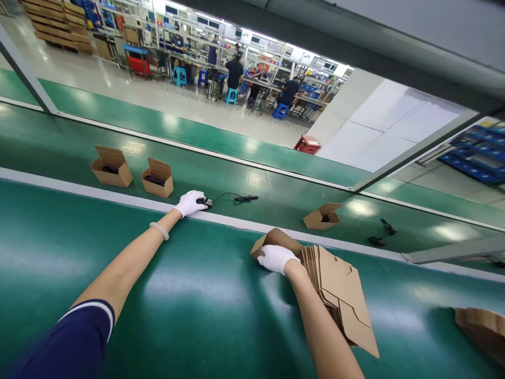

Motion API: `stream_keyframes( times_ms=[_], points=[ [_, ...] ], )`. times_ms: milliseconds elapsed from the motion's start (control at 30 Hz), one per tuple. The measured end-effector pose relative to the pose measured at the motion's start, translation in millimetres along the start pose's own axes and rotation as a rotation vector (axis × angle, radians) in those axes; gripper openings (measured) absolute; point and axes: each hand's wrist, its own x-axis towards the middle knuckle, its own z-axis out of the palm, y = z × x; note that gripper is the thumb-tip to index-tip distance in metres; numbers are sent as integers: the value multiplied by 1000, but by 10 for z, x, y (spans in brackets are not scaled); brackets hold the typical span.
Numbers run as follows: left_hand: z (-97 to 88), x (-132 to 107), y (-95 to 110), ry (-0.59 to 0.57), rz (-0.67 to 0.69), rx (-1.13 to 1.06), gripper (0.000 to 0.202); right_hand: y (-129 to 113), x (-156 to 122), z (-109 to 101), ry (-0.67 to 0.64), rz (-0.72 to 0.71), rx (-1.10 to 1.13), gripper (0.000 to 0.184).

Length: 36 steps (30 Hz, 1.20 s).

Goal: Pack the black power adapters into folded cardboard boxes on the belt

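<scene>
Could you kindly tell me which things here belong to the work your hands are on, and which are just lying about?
At the work: left hand on a black corded device; right hand holding a cardboard box; stack of flat cardboard blanks.

Lying about: open cardboard boxes on the green belt; loose black cords.

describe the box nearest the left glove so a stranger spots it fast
On the far green conveyor belt, two open cardboard boxes stand side by side. Yours is the one on the right, a black cord inside, closest to the white-gloved left hand.
</scene>
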Motion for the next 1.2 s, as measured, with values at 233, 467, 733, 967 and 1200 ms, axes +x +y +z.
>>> stream_keyframes(
  times_ms=[233,467,733,967,1200],
  points=[
    [-123,86,62,37,13,-136,47,-133,-470,-89,305,240,31,37],
    [-506,-148,-158,1,-167,26,49,-492,-490,50,506,-66,30,32],
    [-749,-332,-185,93,-203,-146,37,-1106,926,-412,461,-157,-41,45],
    [-737,-453,-38,380,-132,-636,57,-1417,1341,-429,456,-281,72,32],
    [-565,-443,320,571,-169,-1007,58,-1502,863,-210,507,-400,360,31]
  ],
)
